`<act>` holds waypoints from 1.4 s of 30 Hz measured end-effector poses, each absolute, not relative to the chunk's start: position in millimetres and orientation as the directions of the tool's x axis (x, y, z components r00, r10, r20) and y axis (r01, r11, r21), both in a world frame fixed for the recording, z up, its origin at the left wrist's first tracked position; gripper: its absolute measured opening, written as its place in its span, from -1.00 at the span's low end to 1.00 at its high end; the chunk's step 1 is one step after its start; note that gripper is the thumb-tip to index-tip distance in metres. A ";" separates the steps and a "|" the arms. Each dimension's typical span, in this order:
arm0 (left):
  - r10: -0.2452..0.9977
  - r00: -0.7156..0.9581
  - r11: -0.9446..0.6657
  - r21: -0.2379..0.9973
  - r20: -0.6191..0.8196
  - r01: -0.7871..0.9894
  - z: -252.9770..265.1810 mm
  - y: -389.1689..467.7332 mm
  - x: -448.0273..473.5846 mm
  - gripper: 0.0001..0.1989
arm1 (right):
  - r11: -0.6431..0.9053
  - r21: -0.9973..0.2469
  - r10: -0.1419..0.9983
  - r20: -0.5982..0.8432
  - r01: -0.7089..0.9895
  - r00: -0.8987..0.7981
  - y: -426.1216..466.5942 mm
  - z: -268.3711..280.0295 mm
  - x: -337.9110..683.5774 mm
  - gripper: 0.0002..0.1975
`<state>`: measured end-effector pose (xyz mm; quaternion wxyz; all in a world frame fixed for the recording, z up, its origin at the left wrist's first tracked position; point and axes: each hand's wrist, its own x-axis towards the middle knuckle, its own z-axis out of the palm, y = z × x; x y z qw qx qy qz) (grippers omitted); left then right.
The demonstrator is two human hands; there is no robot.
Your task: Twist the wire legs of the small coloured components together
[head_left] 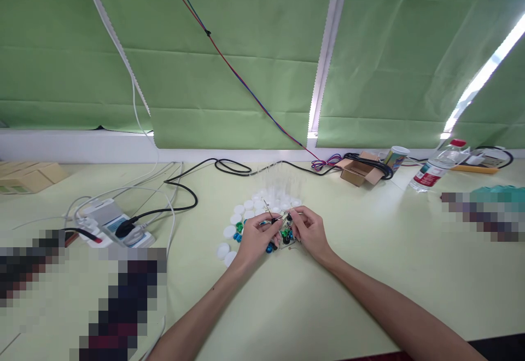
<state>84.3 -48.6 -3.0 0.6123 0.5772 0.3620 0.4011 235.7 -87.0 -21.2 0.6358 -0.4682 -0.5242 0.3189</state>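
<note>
My left hand [259,236] is closed in a pinch around a thin, stick-like piece [267,206] that points up and to the left. Close beside it, my right hand [310,233] pinches a small black part [289,217]. The two sets of fingertips nearly meet, and the parts between them are too small to make out fully. Below the fingers lie small green, blue and black pieces, among them a round blue piece [269,248]. White round caps [229,232] curve around to the left, and clear tubes [283,183] stand behind the hands.
A power strip [117,221] with plugs and white cables lies left. A black cable [192,197] runs along the back. An open cardboard box [361,170], a can [396,157] and a plastic bottle [435,169] stand back right. Blurred patches hide items on both sides.
</note>
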 end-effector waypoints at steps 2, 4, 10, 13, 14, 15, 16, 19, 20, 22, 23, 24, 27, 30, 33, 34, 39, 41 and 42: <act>0.907 0.420 0.018 0.997 0.015 -0.075 -1.9 -48.7 84.5 -0.64 | 0.367 -0.925 0.893 0.381 0.102 0.239 -87.0 -21.3 236.4 -0.75; 0.904 0.428 0.026 0.997 0.009 -0.074 -0.1 -49.0 84.6 -0.63 | 0.383 -0.915 0.887 0.402 0.125 0.226 -87.3 -21.5 237.1 -0.76; 0.889 0.458 0.055 0.997 -0.021 -0.062 6.1 -52.4 83.3 -0.65 | 0.409 -0.885 0.868 0.452 0.223 0.206 -87.6 -23.6 240.8 -0.75; 0.870 0.492 0.075 0.994 -0.027 -0.077 6.4 -53.5 82.6 -0.67 | 0.415 -0.859 0.851 0.483 0.301 0.207 -86.5 -25.3 243.5 -0.73; 0.865 0.502 0.083 0.993 -0.031 -0.081 6.1 -53.7 82.5 -0.68 | 0.414 -0.852 0.847 0.489 0.321 0.206 -86.1 -25.7 244.2 -0.73; 0.861 0.508 0.090 0.992 -0.034 -0.086 5.9 -53.8 82.5 -0.68 | 0.413 -0.846 0.845 0.494 0.338 0.204 -85.7 -26.0 244.9 -0.72; 0.859 0.511 0.097 0.991 -0.037 -0.091 5.7 -53.9 82.5 -0.68 | 0.412 -0.841 0.843 0.497 0.351 0.203 -85.4 -26.3 245.4 -0.72; 0.854 0.519 0.113 0.989 -0.045 -0.100 5.8 -54.0 82.5 -0.68 | 0.410 -0.826 0.837 0.509 0.386 0.199 -85.4 -26.2 246.3 -0.70; 0.852 0.522 0.116 0.988 -0.047 -0.100 5.9 -54.0 82.5 -0.68 | 0.411 -0.821 0.835 0.513 0.397 0.198 -85.5 -25.9 246.3 -0.70; 0.849 0.527 0.122 0.987 -0.049 -0.104 6.2 -54.1 82.3 -0.67 | 0.412 -0.811 0.832 0.521 0.416 0.192 -86.0 -24.9 246.4 -0.70; 0.847 0.529 0.124 0.987 -0.050 -0.106 6.1 -54.1 82.1 -0.67 | 0.414 -0.806 0.830 0.525 0.423 0.188 -86.3 -24.2 246.4 -0.70; 0.846 0.531 0.124 0.986 -0.049 -0.107 6.0 -54.0 82.1 -0.67 | 0.416 -0.800 0.828 0.530 0.432 0.185 -86.7 -23.4 246.3 -0.69; 0.842 0.536 0.133 0.985 -0.054 -0.109 5.0 -53.5 82.2 -0.65 | 0.419 -0.781 0.816 0.547 0.462 0.185 -88.2 -20.7 245.5 -0.69; 0.841 0.537 0.171 0.974 -0.065 -0.149 4.1 -52.3 82.9 -0.63 | 0.429 -0.743 0.793 0.582 0.513 0.181 -89.7 -20.0 244.3 -0.69; 0.853 0.518 0.201 0.958 -0.067 -0.206 3.8 -50.5 83.1 -0.63 | 0.463 -0.660 0.746 0.650 0.591 0.142 -89.3 -23.3 244.3 -0.69; 0.859 0.507 0.206 0.954 -0.070 -0.216 3.8 -49.8 83.1 -0.62 | 0.483 -0.620 0.723 0.681 0.618 0.117 -88.6 -25.2 244.8 -0.69; 0.881 0.463 0.222 0.949 -0.096 -0.224 2.6 -48.2 82.9 -0.60 | 0.587 -0.394 0.627 0.773 0.707 -0.090 -83.9 -31.4 250.1 -0.72; 0.886 0.451 0.218 0.954 -0.105 -0.206 2.3 -47.9 82.6 -0.58 | 0.602 -0.325 0.613 0.773 0.730 -0.161 -83.2 -30.3 251.8 -0.72; 0.889 0.445 0.215 0.957 -0.109 -0.194 2.2 -47.7 82.3 -0.58 | 0.606 -0.296 0.606 0.772 0.738 -0.189 -83.1 -29.0 252.3 -0.73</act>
